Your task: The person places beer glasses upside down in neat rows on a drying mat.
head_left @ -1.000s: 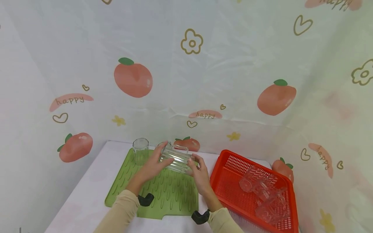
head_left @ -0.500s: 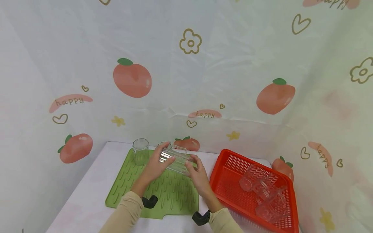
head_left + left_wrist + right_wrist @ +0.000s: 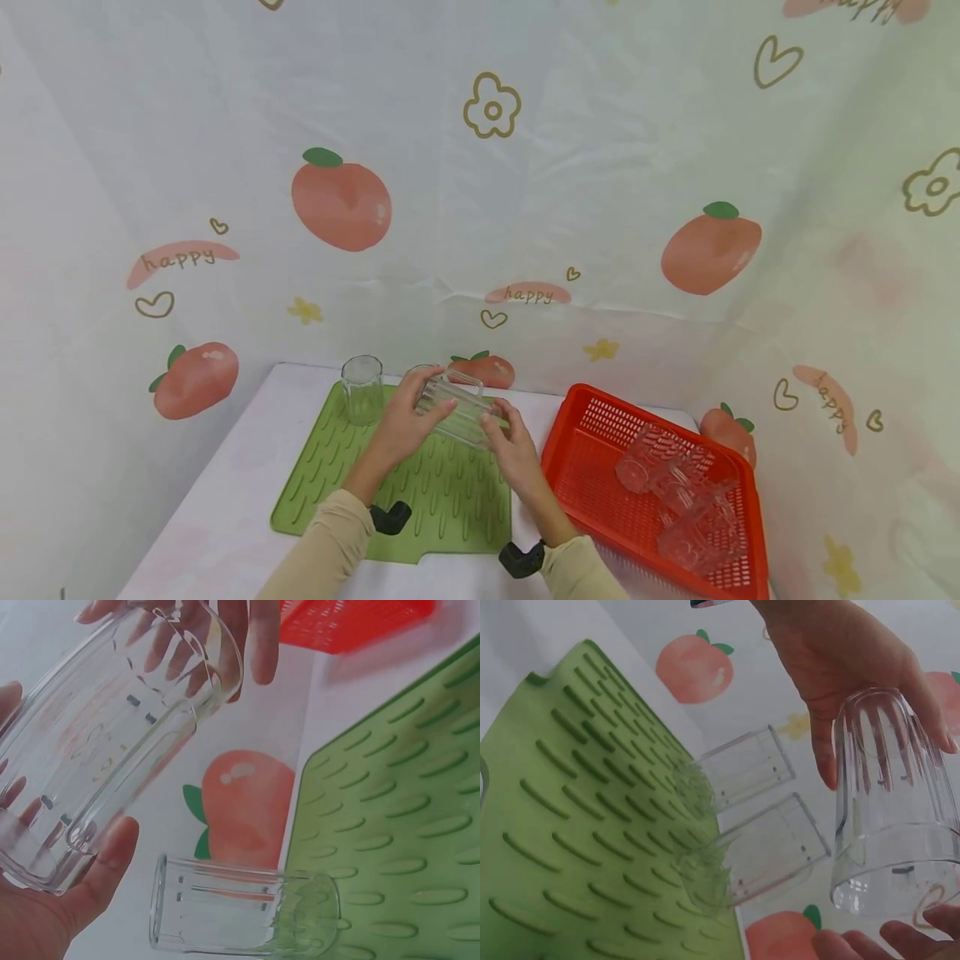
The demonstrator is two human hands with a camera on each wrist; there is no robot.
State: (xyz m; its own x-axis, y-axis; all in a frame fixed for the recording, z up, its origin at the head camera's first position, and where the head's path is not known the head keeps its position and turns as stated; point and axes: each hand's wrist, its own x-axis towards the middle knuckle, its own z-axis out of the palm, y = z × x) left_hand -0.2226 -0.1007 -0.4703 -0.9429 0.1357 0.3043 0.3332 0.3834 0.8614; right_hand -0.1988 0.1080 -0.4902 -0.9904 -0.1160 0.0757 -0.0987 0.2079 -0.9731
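Both hands hold one clear glass mug [image 3: 463,414] sideways above the green ridged mat [image 3: 427,500]. Its left end is gripped by my left hand [image 3: 399,423], thumb along the near side. At the right end, my right hand [image 3: 514,442] grips with thumb and fingers. The mug's handle [image 3: 465,382] points up and away. On the mat's back left stands a clear glass [image 3: 363,396]; a second one is mostly hidden behind my left hand. In the right wrist view, two glasses [image 3: 757,851] stand side by side at the mat's edge.
To the right sits a red perforated basket [image 3: 581,492] with several clear glass mugs [image 3: 693,508] lying in its right half. A white tabletop [image 3: 217,517] surrounds the mat, and a printed curtain [image 3: 570,208] hangs behind and at the sides.
The mug has tilted slightly, its right end now lower. My left hand has shifted a little to the right. Both hands have kept their hold on it.
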